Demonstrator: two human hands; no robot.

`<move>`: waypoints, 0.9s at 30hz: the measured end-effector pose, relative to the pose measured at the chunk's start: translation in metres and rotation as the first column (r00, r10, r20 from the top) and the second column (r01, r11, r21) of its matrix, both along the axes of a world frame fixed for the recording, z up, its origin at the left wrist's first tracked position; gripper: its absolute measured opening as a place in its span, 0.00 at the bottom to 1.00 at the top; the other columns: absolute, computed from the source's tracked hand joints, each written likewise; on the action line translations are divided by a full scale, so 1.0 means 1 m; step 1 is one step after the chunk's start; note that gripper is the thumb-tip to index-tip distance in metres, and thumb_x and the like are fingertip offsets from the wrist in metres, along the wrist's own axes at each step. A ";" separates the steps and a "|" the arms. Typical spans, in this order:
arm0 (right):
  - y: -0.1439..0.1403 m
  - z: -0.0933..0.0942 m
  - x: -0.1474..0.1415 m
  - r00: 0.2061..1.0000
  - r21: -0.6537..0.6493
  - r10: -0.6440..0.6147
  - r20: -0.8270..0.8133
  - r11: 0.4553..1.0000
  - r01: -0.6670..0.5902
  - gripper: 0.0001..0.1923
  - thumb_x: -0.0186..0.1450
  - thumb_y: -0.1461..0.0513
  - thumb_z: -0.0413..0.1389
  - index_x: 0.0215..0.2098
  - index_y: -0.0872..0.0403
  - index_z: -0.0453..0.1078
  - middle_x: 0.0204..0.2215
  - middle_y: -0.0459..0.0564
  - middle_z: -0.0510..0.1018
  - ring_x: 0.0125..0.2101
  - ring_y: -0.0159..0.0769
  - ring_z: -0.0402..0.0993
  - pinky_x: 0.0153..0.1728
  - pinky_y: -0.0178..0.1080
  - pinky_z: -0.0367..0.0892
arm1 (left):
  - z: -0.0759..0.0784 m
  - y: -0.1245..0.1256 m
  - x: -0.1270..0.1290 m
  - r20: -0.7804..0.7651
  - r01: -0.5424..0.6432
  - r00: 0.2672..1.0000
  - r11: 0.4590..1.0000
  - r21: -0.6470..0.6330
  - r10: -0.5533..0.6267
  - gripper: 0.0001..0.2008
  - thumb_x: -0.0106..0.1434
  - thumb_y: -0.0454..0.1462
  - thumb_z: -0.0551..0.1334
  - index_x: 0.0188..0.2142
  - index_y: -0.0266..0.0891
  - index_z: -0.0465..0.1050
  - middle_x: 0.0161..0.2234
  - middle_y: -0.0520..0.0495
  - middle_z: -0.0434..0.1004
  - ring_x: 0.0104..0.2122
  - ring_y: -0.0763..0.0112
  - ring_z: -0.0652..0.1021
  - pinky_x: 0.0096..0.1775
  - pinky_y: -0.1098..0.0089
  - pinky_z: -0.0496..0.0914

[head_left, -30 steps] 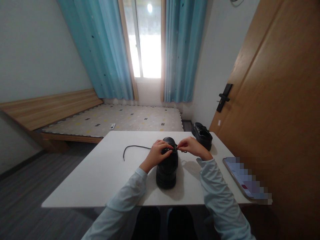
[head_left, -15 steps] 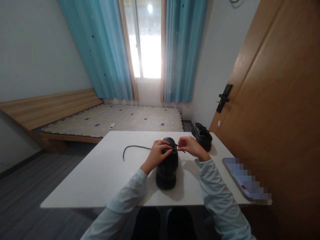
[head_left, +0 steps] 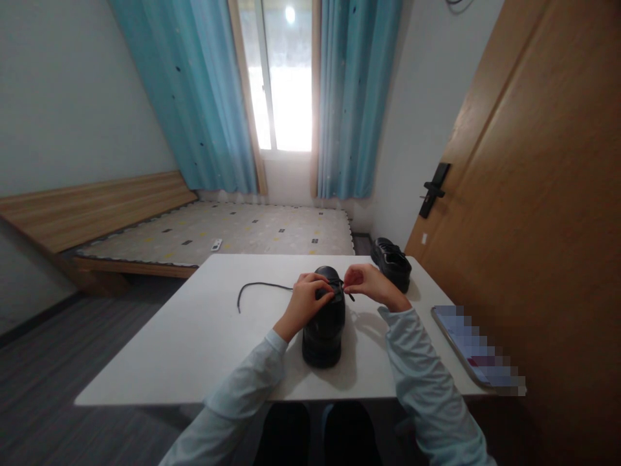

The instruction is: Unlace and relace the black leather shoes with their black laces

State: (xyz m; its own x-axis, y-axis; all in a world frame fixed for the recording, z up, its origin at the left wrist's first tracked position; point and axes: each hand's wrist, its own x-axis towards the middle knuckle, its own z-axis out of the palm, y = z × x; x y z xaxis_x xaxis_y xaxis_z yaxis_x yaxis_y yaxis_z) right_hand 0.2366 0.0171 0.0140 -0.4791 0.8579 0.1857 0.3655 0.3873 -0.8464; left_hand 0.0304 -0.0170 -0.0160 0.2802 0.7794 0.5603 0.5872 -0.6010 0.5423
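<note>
A black shoe (head_left: 324,333) stands on the white table in front of me, its heel toward me and its toe pointing away. My left hand (head_left: 309,296) grips the shoe's upper from the left, fingers curled over the lacing area near the tongue. At the right side of the shoe, my right hand (head_left: 361,283) pinches a black shoelace close to the eyelets; a short tip of lace hangs below the fingers. The other length of the shoelace (head_left: 262,284) runs out to the left and bends toward me on the tabletop. The fingers partly cover the eyelets.
A second black shoe (head_left: 392,264), laced, stands at the table's (head_left: 194,349) far right corner. A flat tablet-like device (head_left: 458,346), partly pixelated, lies along the right edge. Beyond are a bed (head_left: 252,226) with a white remote (head_left: 217,244), and a wooden door (head_left: 533,194) on the right.
My right fingers have shifted very slightly at the lace, and the hanging lace tip now points more downward. The left hand and the shoe stay practically in place.
</note>
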 end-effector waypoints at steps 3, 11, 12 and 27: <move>-0.002 0.004 -0.003 0.997 0.049 -0.063 0.037 0.997 0.061 0.08 0.55 0.60 0.60 0.28 0.57 0.69 0.24 0.48 0.76 0.23 0.32 0.73 0.26 0.34 0.68 | -0.001 0.000 0.001 -0.040 -0.018 0.999 0.999 0.032 0.019 0.02 0.58 0.36 0.63 0.32 0.41 0.75 0.39 0.45 0.74 0.44 0.59 0.70 0.48 0.56 0.64; -0.001 0.001 -0.013 0.940 0.382 -0.275 0.203 0.906 0.182 0.03 0.59 0.64 0.58 0.28 0.56 0.72 0.28 0.49 0.74 0.28 0.32 0.70 0.31 0.34 0.64 | 0.001 -0.002 -0.001 0.055 -0.062 0.997 0.998 0.033 0.060 0.04 0.62 0.33 0.55 0.34 0.39 0.68 0.35 0.46 0.73 0.39 0.63 0.71 0.45 0.59 0.65; -0.001 0.001 -0.015 0.944 0.377 -0.259 0.204 0.911 0.168 0.02 0.59 0.65 0.58 0.28 0.56 0.72 0.29 0.49 0.74 0.28 0.32 0.70 0.31 0.34 0.64 | 0.002 -0.003 -0.001 0.090 -0.064 0.994 0.998 0.026 0.062 0.04 0.62 0.33 0.55 0.34 0.39 0.67 0.35 0.46 0.73 0.39 0.63 0.72 0.45 0.60 0.65; -0.004 0.002 -0.023 0.938 0.297 -0.233 0.257 0.942 0.153 0.07 0.62 0.66 0.53 0.26 0.54 0.62 0.25 0.46 0.69 0.28 0.32 0.65 0.33 0.35 0.60 | 0.007 0.010 -0.016 0.732 0.242 0.681 0.949 -0.199 -0.021 0.11 0.62 0.44 0.56 0.35 0.38 0.63 0.34 0.47 0.75 0.37 0.68 0.77 0.39 0.65 0.72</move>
